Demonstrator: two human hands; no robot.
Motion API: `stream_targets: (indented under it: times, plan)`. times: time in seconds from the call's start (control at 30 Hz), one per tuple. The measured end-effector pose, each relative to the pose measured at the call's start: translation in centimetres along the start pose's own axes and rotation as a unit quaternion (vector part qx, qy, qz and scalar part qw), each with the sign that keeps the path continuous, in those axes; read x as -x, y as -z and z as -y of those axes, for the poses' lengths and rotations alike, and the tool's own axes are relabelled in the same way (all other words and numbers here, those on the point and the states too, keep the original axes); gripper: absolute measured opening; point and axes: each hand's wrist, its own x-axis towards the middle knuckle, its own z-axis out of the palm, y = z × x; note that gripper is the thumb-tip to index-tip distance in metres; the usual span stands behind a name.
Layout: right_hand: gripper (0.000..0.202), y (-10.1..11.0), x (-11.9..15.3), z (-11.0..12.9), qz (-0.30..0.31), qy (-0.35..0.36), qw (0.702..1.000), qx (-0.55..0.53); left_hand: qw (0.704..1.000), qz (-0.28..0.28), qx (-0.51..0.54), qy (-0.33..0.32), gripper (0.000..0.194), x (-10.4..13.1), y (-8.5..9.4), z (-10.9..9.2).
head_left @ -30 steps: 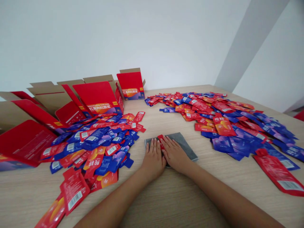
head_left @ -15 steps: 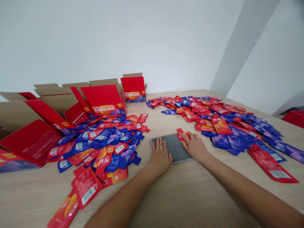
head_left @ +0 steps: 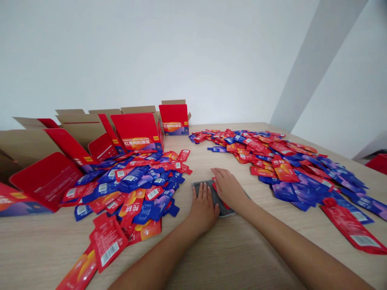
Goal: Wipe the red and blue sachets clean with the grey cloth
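My left hand (head_left: 203,207) lies flat with its fingers stretched out on a dark grey folded cloth (head_left: 215,197) at the middle of the table. On the same cloth is a red sachet (head_left: 224,204), mostly covered by my right hand (head_left: 230,189). That hand lies over it with fingers extended and close together, and only a red edge shows along its left side. My two hands are close together but apart.
To the left, a heap of red and blue sachets (head_left: 133,177) spreads before opened red cartons (head_left: 136,129). Another carton (head_left: 174,119) stands at the back. A larger sachet heap (head_left: 272,157) covers the right side, with a red sachet (head_left: 352,229) at its near end.
My right hand has moved left across the cloth, nearer to my left hand, and the red sachet has moved with it. My left hand stays on the cloth. The view has shifted slightly.
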Motion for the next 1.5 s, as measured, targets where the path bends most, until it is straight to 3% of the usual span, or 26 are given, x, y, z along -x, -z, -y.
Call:
stream_targets:
  times: [0.17, 0.27, 0.53, 0.67, 0.87, 1.0, 1.13, 1.23, 1.3, 1.4, 1.5]
  plan:
    - [0.044, -4.6, 1.0, -1.5, 0.037, -0.012, 0.999, 0.008, 1.0, -0.014, -0.01, -0.019, 0.065, 0.1, -1.2, 0.3]
    - [0.048, -5.7, 1.8, -2.0, 0.022, 0.003, 1.0, -0.009, 0.999, -0.018, -0.004, -0.026, 0.064, 0.3, -1.5, 0.4]
    - [0.045, -5.9, 1.9, -2.5, 0.029, -0.015, 0.999, -0.037, 1.0, -0.01, 0.004, -0.012, 0.063, 0.4, -1.7, 0.7]
    - [0.042, -4.7, 2.2, -4.9, 0.027, -0.031, 0.999, 0.023, 0.999, -0.03, -0.008, -0.02, 0.063, 0.6, -2.1, 1.0]
    - [0.037, -2.9, 2.9, -9.0, -0.022, -0.115, 0.991, 0.062, 1.0, 0.002, 0.004, -0.014, 0.063, 0.3, -1.1, 0.7]
    - [0.048, -3.5, 2.8, -11.1, -0.102, -0.164, 0.979, -0.071, 1.0, 0.005, 0.008, -0.015, 0.063, 0.1, -0.7, 0.6]
    - [0.053, -2.7, 2.6, -12.8, -0.107, -0.223, 0.931, -0.268, 1.0, 0.015, 0.018, -0.02, 0.07, 0.1, -0.3, 0.6]
    - [0.045, -1.2, 2.1, -11.6, -0.136, -0.209, 0.918, -0.307, 0.999, 0.023, 0.024, -0.021, 0.083, 0.1, 0.0, 0.5]
    - [0.042, -0.8, 2.1, -9.3, -0.133, -0.166, 0.934, -0.288, 0.999, 0.026, 0.028, -0.021, 0.089, 0.1, 0.1, 0.5]
    - [0.044, -2.1, 2.8, -5.3, -0.064, -0.065, 0.984, -0.155, 0.999, 0.031, 0.029, -0.019, 0.092, 0.1, 0.1, 0.6]
    - [0.043, -4.3, 3.2, -3.0, 0.005, 0.007, 0.999, -0.038, 0.998, 0.042, 0.03, -0.034, 0.089, 0.1, 0.1, 0.7]
